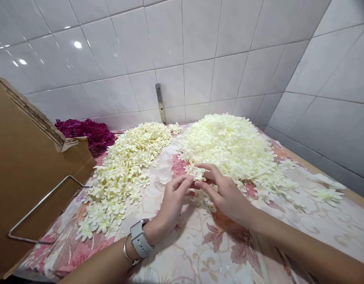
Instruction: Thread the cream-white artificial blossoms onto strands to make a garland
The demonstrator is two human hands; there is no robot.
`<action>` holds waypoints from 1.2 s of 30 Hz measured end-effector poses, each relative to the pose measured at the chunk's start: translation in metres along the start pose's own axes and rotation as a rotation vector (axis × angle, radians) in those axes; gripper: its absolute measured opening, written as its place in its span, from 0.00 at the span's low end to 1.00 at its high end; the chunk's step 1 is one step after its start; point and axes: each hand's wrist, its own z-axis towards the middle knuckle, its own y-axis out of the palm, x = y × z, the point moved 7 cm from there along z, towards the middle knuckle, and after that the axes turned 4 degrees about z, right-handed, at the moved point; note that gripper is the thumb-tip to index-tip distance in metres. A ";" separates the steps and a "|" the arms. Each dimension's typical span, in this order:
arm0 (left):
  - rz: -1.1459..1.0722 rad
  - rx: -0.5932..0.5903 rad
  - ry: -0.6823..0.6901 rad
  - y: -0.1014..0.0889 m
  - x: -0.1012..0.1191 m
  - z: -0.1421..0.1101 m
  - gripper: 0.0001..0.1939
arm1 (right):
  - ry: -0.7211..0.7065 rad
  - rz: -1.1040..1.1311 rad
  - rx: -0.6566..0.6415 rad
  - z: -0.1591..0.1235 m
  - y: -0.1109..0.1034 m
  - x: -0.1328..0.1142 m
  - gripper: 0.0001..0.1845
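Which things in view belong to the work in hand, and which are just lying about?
Likely in the work:
- left hand and right hand, fingertips close together by small white flowers
- big white flower pile
- long cream-white flower heap

Seemingly just lying about:
- dark magenta flowers
- brown cardboard
- bent metal wire handle

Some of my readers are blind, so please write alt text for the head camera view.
Left hand and right hand meet at small white flowers, before two heaps of pale flowers on a patterned cloth. The left wrist wears a watch; purple flowers and brown cardboard are at left, a tiled wall behind.
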 end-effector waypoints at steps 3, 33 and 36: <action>0.046 -0.029 0.023 0.002 0.006 -0.001 0.10 | -0.209 -0.175 0.036 -0.001 -0.002 -0.009 0.12; 0.612 0.108 0.278 -0.011 0.022 0.006 0.11 | -0.076 -0.331 -0.057 0.011 -0.017 0.009 0.14; 0.621 0.084 0.258 -0.008 0.019 0.005 0.11 | -0.035 -0.330 -0.052 0.011 -0.018 0.007 0.18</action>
